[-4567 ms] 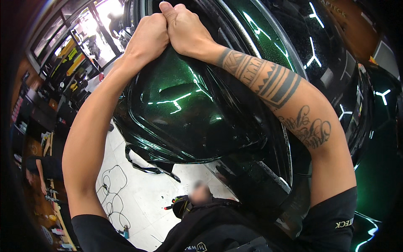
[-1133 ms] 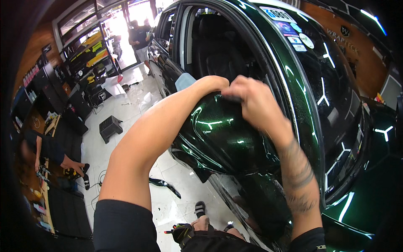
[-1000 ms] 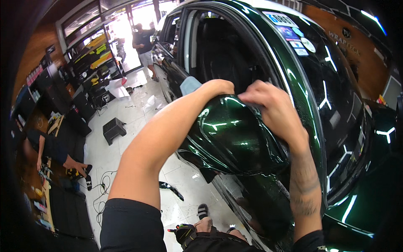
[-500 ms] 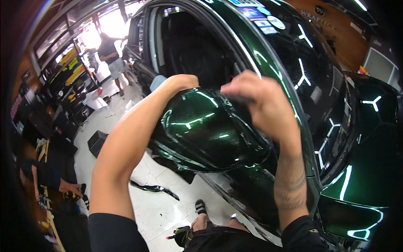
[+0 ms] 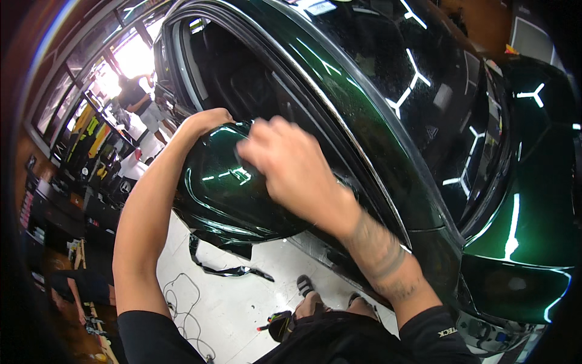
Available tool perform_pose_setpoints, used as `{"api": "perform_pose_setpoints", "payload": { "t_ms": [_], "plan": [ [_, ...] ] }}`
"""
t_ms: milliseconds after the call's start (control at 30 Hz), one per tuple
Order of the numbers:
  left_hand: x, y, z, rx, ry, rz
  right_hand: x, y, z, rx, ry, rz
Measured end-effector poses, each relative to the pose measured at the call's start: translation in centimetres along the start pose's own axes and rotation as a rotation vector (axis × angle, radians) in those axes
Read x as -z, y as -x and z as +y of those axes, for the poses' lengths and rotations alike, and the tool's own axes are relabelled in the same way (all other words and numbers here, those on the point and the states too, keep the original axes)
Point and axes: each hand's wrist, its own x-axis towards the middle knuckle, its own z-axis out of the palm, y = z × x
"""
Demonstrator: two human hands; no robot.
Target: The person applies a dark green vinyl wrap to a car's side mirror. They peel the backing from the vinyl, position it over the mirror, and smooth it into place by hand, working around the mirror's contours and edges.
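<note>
A side mirror (image 5: 212, 194) with a glossy dark green skin juts out from the car door in front of me. My left hand (image 5: 210, 121) is hooked over its far top edge, with the fingertips hidden behind it. Over the mirror's upper right part is my right hand (image 5: 297, 170), blurred by motion. Its fingers are curled closed, and whatever may be in them is too small or smeared to make out. A dark flap of film (image 5: 233, 246) hangs below the mirror's lower edge.
The open car window (image 5: 242, 73) lies beyond the mirror, the windshield (image 5: 388, 79) to the right. A black glossy strip (image 5: 242, 271) and a cable (image 5: 185, 303) lie on the white floor. One person (image 5: 136, 100) stands at the far left; another person's arm (image 5: 77, 300) shows lower left.
My view has shifted, so the mirror appears further left. My right hand has moved left from the mirror's right side to over its face. The left hand stays at the far edge.
</note>
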Motion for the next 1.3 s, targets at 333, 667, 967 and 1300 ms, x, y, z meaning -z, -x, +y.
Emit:
{"api": "perform_pose_setpoints", "payload": {
  "t_ms": [333,667,967,1300],
  "plan": [
    [-2.1,2.3,2.7,0.115,0.237,0.164,3.7,7.4,-2.4,-0.235,-0.275,0.044],
    [-4.2,2.3,3.1,0.133,0.51,0.101,2.4,3.0,-1.5,-0.367,-0.35,-0.021],
    [-4.9,2.5,3.6,0.161,0.735,-0.005,-0.3,-1.2,0.8,-0.414,-0.336,-0.158],
    [-3.5,3.4,5.1,0.285,0.898,0.001,-1.2,-4.2,4.8,-0.735,-0.492,-0.336]
  ]
}}
